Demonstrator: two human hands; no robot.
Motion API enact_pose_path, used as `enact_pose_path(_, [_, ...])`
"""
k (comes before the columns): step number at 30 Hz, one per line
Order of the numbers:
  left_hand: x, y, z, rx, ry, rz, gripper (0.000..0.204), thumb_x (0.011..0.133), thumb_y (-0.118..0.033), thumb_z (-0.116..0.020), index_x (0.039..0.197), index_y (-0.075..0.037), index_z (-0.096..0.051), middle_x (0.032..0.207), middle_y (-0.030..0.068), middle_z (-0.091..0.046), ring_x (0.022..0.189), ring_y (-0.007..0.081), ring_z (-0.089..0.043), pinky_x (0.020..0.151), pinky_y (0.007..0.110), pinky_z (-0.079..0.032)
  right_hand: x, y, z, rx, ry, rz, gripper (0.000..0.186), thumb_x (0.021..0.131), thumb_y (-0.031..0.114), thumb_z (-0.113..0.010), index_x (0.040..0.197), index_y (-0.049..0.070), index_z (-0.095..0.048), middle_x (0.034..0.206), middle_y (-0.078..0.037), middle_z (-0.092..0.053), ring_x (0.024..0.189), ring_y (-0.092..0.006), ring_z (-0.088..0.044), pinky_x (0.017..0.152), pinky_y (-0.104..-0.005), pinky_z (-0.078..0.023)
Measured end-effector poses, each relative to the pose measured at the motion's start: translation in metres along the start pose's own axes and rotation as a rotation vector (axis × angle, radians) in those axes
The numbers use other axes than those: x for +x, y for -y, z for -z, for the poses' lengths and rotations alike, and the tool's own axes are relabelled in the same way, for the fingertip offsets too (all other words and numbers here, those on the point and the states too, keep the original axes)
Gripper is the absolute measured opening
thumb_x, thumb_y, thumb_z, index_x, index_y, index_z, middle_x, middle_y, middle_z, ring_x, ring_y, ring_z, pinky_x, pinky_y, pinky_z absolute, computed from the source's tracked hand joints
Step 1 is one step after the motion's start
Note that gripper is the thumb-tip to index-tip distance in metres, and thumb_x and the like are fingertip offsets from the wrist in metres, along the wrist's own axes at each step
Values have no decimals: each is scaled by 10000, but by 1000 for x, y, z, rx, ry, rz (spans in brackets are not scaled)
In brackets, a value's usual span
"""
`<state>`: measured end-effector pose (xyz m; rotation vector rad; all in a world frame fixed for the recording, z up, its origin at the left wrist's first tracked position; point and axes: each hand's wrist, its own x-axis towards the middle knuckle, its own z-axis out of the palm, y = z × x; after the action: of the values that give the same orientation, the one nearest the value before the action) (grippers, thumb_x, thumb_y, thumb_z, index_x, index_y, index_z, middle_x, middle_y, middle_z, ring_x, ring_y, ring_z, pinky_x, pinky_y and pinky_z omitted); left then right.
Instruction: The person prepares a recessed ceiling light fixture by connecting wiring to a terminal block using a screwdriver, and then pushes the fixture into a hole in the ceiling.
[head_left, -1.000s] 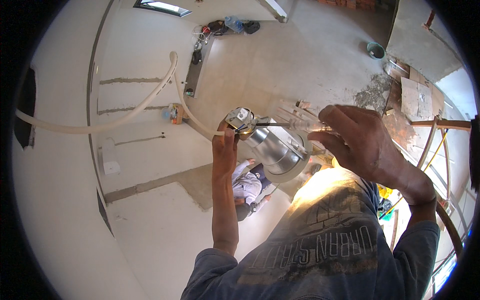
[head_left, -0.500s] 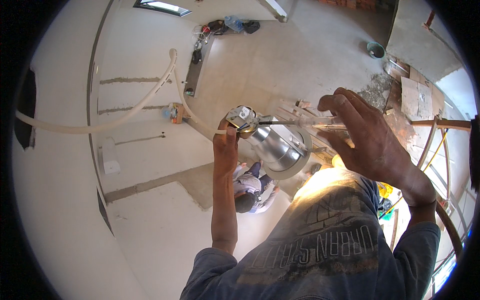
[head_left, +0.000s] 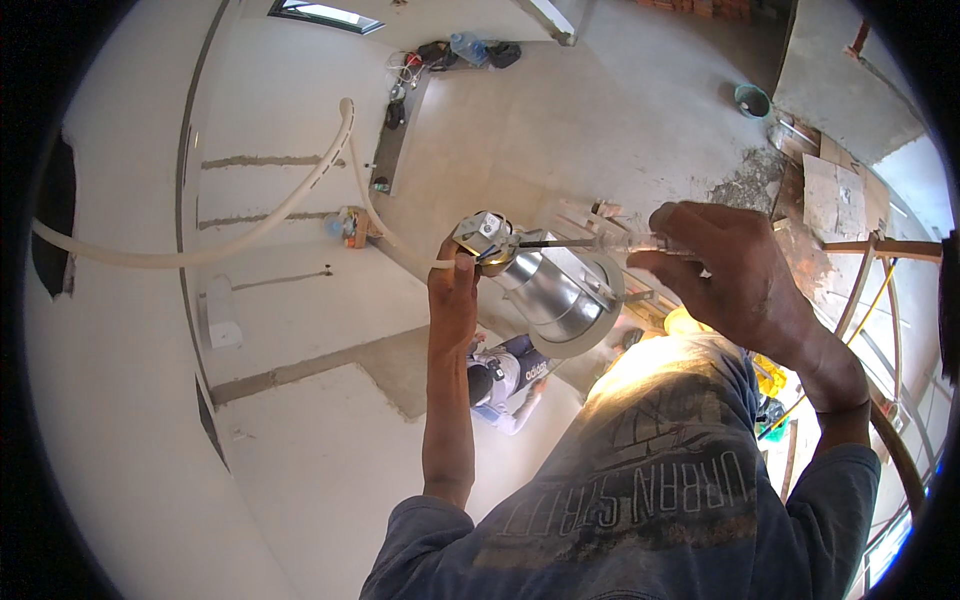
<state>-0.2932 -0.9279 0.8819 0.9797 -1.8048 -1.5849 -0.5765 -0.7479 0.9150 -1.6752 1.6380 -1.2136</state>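
My left hand (head_left: 455,285) is closed round the back end of a recessed downlight (head_left: 562,300), a shiny metal reflector can with a pale round rim. A screwdriver (head_left: 560,243) lies level across its back, its dark shaft reaching the metal box at the fixture's top end. The clear handle sits between the thumb and bent fingers of my right hand (head_left: 725,265). Beside my left fingers ends a white flexible conduit (head_left: 240,250), which loops over from the left. Where exactly the screwdriver tip sits is too small to make out.
Far below, a person (head_left: 510,378) is on the floor. A dark hole (head_left: 55,220) opens in the white surface at left. Curved bars (head_left: 885,248) stand close on the right. Cardboard (head_left: 833,195) and a bucket (head_left: 752,100) lie on the floor beyond.
My right hand has lowered slightly, and its spread fingers have closed on the screwdriver handle. My left hand and the downlight have hardly moved. The person below has shifted posture.
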Motion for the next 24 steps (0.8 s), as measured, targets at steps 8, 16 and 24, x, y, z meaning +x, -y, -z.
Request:
enact_pose_path(8, [-2,1,-1,34,-29,8,694,929,-522,-567,1289,63,-471,1204,135,-583,1115,203,-576,969,338,-461,6,-6,-4,-14,-112,156,237,810,86,-727,946,-9,-557,867,-162,-610,725,-305,-644,639,-387,-529])
enact_pose_path(16, [-4,4,2,145,-83,-4,728,908,-571,-568,1274,53,-484,1126,127,-631,1055,179,-605,943,323,-458,9,-1,-15,9,-239,209,208,812,48,-714,946,-1,-563,827,-154,-619,722,-327,-648,633,-385,-522])
enact_pose_path(24, [0,14,9,92,-21,7,681,932,-494,-577,1303,65,-460,1223,149,-567,1135,223,-570,990,350,-469,3,0,-16,188,-24,-59,165,840,20,-676,954,-30,-568,916,-172,-648,830,-300,-678,711,-356,-531])
